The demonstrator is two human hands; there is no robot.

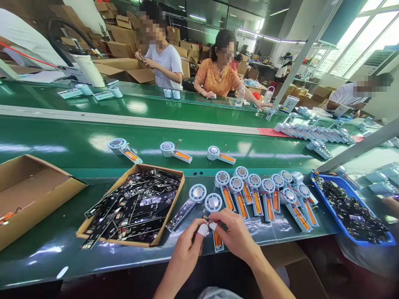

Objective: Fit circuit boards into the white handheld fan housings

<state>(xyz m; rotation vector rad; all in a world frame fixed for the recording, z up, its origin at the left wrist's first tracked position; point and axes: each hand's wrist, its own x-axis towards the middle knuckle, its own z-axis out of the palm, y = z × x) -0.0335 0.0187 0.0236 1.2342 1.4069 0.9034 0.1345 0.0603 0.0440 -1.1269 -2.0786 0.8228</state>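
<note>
My left hand (188, 243) and my right hand (232, 234) meet over a light-blue handheld fan body (213, 203) at the bench's front edge. Both are closed in a pinch, with white covers on fingertips. A small dark piece (205, 217) shows at the fingertips; its kind cannot be made out. Below my hands, the orange battery (217, 241) in the fan's handle is partly hidden. Beside my left hand lies another fan with a black circuit board (181, 214) along its handle. Several open fan bodies (255, 191) with orange batteries and thin wires crowd the bench at right.
A cardboard tray (158, 241) of black circuit boards stands left, beside an open carton (40, 195). A blue bin (352, 236) of boards stands right. Fan bodies (176, 151) lie on the green conveyor (140, 139). Several people sit beyond; a metal post (358, 145) slants at right.
</note>
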